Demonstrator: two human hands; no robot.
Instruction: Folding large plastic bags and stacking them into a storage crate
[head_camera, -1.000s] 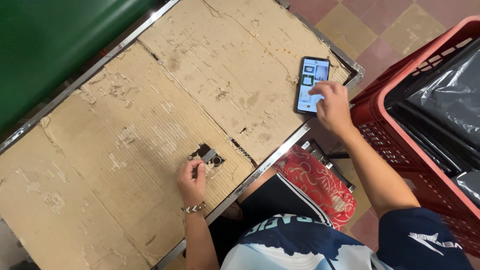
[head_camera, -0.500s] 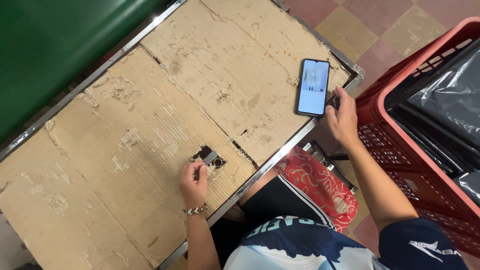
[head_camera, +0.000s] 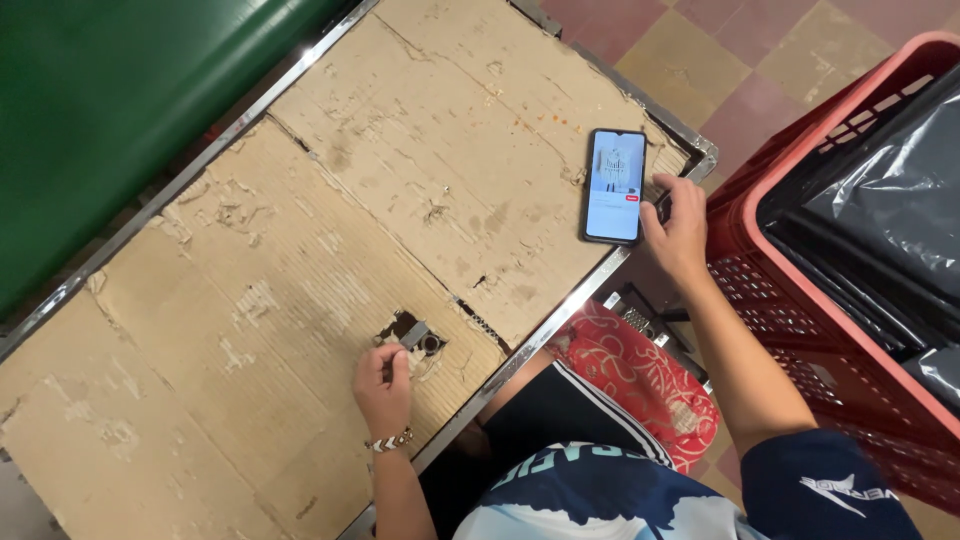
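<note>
Small grey metal part (head_camera: 414, 334), pinched in my left hand (head_camera: 383, 378) over the torn cardboard tabletop (head_camera: 300, 250), could perhaps slip into that hole, since my loosely curled right hand (head_camera: 678, 232) rests beside the phone (head_camera: 613, 186).

A small grey metal part (head_camera: 414, 334) lies on the worn cardboard-covered worktop (head_camera: 300, 250), near its front edge, over a torn dark hole in the cardboard. It is short and bar-shaped, set at a slant, with a small round dark piece just beside its right end. A smartphone (head_camera: 614, 186) lies flat, screen up and lit, near the worktop's right corner, well apart from the part.
</note>
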